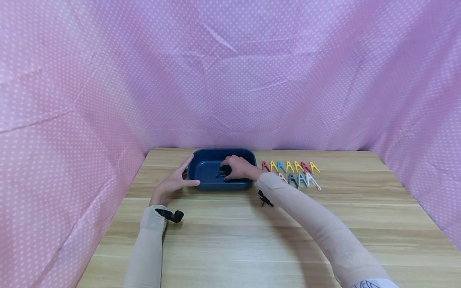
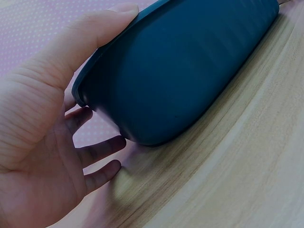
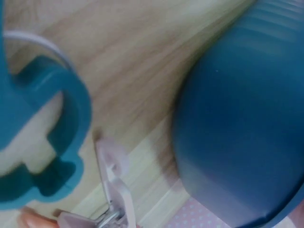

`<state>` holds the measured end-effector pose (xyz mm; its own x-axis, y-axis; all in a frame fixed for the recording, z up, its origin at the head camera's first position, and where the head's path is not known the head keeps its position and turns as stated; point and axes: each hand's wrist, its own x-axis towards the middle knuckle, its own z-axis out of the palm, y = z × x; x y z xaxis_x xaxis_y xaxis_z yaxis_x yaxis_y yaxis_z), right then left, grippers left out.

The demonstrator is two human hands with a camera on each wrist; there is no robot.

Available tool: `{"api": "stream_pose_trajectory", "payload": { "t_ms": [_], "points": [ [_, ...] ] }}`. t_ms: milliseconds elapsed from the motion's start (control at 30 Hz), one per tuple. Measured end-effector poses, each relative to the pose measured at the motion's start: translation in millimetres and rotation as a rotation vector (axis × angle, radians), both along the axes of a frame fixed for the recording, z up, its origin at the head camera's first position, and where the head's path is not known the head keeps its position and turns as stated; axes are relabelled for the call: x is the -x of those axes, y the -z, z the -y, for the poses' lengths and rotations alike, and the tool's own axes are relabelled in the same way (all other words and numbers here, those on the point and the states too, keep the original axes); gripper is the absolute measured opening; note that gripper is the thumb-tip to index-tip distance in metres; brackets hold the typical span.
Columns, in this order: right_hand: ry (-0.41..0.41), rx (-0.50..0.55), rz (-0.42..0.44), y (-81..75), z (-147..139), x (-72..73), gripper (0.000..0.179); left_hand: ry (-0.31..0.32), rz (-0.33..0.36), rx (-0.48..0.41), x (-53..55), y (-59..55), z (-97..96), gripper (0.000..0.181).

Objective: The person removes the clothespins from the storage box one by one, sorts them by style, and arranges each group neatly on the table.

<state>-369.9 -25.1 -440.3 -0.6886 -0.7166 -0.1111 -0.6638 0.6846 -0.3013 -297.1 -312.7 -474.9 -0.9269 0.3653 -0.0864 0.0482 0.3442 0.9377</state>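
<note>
A dark blue rectangular basin (image 1: 219,186) stands on the wooden table. At its left end my left hand (image 1: 174,182) is spread, fingers straight. In the left wrist view its thumb (image 2: 111,23) lies on the rim and the other fingers (image 2: 104,149) reach along the outer end wall. My right hand (image 1: 237,167) reaches down inside the basin, fingers curled around a small black object (image 1: 225,171) with thin prongs; cannot tell what kind it is. In the right wrist view the hand is hidden behind the basin's side wall (image 3: 237,118).
Right of the basin, clothespegs lie in two rows: an upper row with a yellow clothespeg (image 1: 289,167), and a lower one with a white clothespeg (image 1: 312,181). A teal clothespeg (image 3: 83,109) and a pale pink clothespeg (image 3: 114,190) show close up. A pink dotted curtain (image 1: 230,80) hangs behind.
</note>
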Motion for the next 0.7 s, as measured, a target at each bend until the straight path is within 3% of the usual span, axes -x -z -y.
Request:
{"api": "stream_pose_trajectory", "payload": {
  "t_ms": [333, 700],
  "points": [
    [-0.016, 0.025, -0.043, -1.3, -9.1, -2.1, 0.054, 0.001, -0.004, 0.005, 0.2, -0.5, -1.1, 0.106],
    [-0.063, 0.056, -0.124, -13.2, -21.9, -9.0, 0.054, 0.006, -0.029, 0.029, 0.1, -0.5, -0.3, 0.104]
  ]
}}
